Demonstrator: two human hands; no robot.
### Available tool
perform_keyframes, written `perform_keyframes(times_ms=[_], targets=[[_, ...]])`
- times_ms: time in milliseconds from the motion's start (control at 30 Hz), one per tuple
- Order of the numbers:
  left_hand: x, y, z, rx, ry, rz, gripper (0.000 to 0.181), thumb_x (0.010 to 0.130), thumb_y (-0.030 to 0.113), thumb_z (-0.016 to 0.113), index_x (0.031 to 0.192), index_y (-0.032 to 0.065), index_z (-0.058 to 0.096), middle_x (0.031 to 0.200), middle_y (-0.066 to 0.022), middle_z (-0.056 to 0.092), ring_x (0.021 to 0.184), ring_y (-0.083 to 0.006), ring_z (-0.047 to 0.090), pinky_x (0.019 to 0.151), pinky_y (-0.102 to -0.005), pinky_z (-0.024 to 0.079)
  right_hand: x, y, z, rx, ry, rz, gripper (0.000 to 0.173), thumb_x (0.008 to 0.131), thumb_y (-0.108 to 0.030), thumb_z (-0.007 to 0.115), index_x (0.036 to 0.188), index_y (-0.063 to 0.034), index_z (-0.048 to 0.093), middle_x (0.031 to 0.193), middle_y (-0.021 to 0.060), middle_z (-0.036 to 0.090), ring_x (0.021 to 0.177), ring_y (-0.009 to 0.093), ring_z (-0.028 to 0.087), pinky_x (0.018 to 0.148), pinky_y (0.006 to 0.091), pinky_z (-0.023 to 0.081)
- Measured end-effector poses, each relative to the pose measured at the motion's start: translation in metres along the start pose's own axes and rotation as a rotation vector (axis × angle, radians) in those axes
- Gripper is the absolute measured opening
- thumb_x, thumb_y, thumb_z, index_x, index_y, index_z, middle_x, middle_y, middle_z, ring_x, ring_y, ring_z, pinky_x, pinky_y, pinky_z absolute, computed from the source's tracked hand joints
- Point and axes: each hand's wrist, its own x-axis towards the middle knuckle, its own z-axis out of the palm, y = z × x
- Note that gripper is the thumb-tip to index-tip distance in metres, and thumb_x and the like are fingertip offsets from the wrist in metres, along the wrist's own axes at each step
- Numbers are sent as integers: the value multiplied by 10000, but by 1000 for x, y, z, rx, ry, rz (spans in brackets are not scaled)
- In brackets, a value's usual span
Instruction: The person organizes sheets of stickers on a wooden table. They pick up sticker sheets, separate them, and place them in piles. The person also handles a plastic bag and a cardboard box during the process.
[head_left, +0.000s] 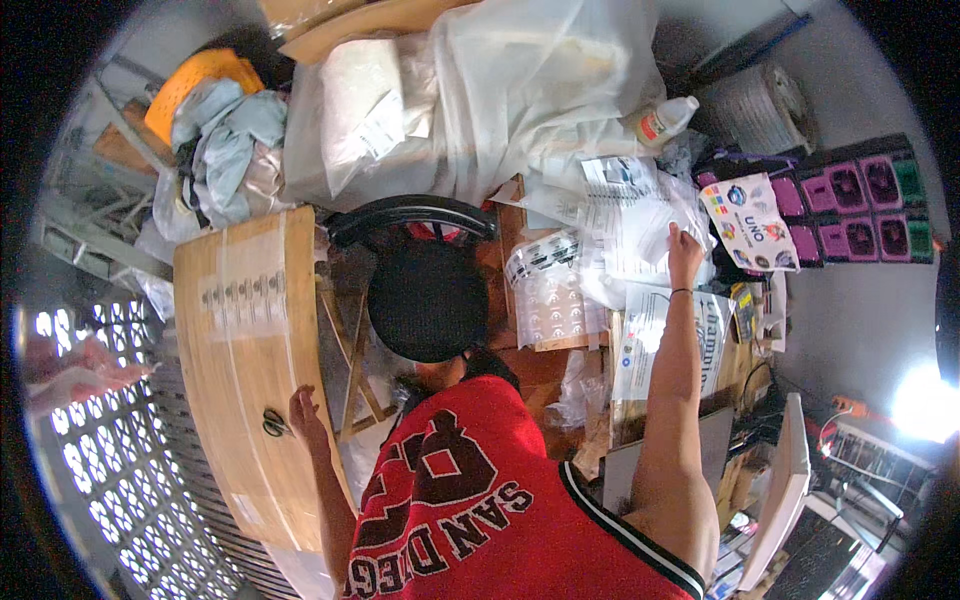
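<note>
My left hand (306, 416) is raised beside a pair of dark-handled scissors (276, 423) at the edge of a light wooden tabletop (240, 375); its fingers are apart and hold nothing. At the upper right, my right hand (684, 247) reaches over a heap of printed clear and white plastic packaging (637, 240), its fingers closed on a translucent plastic piece. Left of that lie printed sheets of stickers or wrap (551, 300). A printed white plastic sack (675, 337) lies under my right forearm. A round black cap or head covering (427, 300) blocks the middle.
Large translucent plastic sheeting (495, 97) covers bulky things ahead. A white plastic jug (667, 120) stands beside a wound roll (757, 109). Purple and black trays (862, 195) are at the right, near a printed sheet (750, 221). Bagged cloth (232, 142) sits upper left; a white panel (784, 487) leans lower right.
</note>
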Motion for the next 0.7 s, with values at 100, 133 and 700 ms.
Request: perform_keyframes(times_ms=[100, 133, 700], targets=[[-1, 7, 15, -117, -68, -51, 307, 1036, 291, 566, 1189, 38, 648, 1130, -65, 686, 1056, -178, 627, 909, -343, 498, -4, -15, 15, -120, 132, -129, 492, 917, -407, 693, 679, 21, 653, 597, 185, 607, 537, 312, 582, 573, 428, 456], [-4, 7, 17, -142, -103, -55, 296, 1034, 275, 570, 1188, 34, 647, 1121, -70, 687, 1051, -178, 629, 908, -332, 501, -10, -18, 20, -178, 176, -176, 477, 915, -392, 696, 667, 14, 649, 593, 180, 607, 526, 297, 578, 567, 428, 456], [-61, 198, 117, -128, -282, 313, 423, 919, 124, 688, 1302, -28, 590, 1175, -134, 713, 1042, -224, 684, 927, -369, 522, -295, -368, 38, 1328, -825, -46, 256, 1005, -195, 604, 948, 27, 718, 986, 89, 720, 911, 180, 655, 866, 337, 517]])
